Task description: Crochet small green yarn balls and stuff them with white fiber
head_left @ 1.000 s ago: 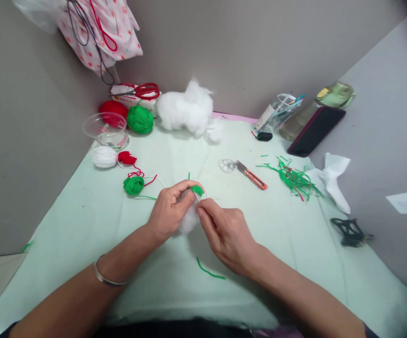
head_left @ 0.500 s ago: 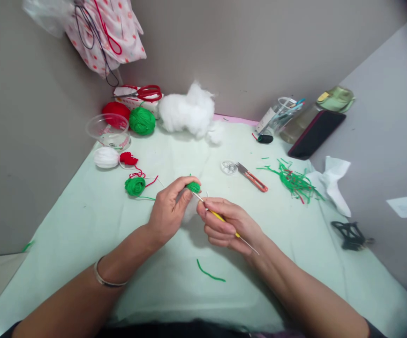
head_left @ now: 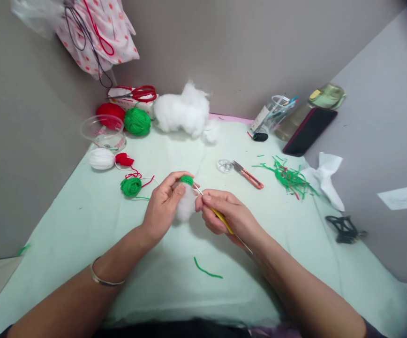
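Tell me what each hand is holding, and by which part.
The left hand pinches a small green crocheted yarn piece by its left side, white fluffy stuffing below it; the right hand grips a thin yellow-handled metal hook by the handle.

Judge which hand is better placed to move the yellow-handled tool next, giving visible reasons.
Probably the right hand: it grips the yellow-handled tool, whose metal shaft points toward the green piece. The left hand is occupied holding that piece.
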Demonstrator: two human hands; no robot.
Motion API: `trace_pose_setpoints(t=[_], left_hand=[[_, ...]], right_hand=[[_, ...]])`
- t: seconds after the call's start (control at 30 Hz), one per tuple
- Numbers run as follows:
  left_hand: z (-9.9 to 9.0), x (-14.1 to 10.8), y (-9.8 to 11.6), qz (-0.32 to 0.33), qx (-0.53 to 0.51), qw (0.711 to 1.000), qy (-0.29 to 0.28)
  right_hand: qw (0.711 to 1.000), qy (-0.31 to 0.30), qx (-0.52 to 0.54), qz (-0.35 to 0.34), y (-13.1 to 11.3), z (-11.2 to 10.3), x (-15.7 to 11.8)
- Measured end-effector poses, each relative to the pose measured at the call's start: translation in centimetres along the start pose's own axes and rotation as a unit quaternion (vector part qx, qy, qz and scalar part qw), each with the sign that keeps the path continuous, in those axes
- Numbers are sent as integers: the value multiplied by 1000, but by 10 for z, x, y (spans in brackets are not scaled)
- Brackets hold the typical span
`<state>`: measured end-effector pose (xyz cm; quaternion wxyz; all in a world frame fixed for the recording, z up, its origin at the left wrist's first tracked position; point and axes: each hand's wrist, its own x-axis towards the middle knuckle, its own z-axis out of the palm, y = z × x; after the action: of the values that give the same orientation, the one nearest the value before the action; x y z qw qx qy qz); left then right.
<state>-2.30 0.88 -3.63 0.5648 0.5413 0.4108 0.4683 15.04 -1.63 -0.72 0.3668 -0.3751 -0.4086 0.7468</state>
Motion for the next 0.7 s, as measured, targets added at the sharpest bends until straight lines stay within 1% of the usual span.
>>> trace_pose_setpoints(t=[0.13,0.23,0.3,0.33,0.37,0.4,0.43,0.5,0.53,0.57,0.6,0.63,0.67,0.7], left_hand=[[1,-1,-1,-12,-5,1000,-8],[1,1,-3,-24,-26,999,3],[0,4,-4,-34,-61,998,12],[-2,5,-5,-37,-80,996,17],[-3,7,-5,-42,-98,994,21],[-5,9,-5,-49,-112,992,25],[-7,10,-5,-59,-121,990,29],[-9,12,-4,-83,-128,988,35],[-10,13,-3,-93,-129,987,36],[-10,12,-2,-99,-130,986,35],[-9,12,-1,-100,-131,986,33],[-8,11,0,-98,-132,986,27],[-6,9,1,-94,-132,987,18],[-4,8,1,-88,-131,987,7]], right_hand=[[1000,2,-13,16,4,0,2],[999,8,-39,16,2,1,2],[992,43,-114,-7,-2,-2,0],[980,76,-180,-27,-5,-5,-1],[957,113,-262,-48,-7,-9,-1],[921,149,-355,-63,-9,-14,-1],[872,181,-449,-69,-10,-19,-1],[762,226,-603,-60,-8,-29,1],[718,244,-649,-64,-6,-34,3],[690,260,-670,-85,-3,-37,5],[683,267,-670,-118,0,-39,7],[698,262,-648,-154,3,-39,8],[734,243,-606,-185,6,-37,10],[783,212,-548,-204,8,-34,11]])
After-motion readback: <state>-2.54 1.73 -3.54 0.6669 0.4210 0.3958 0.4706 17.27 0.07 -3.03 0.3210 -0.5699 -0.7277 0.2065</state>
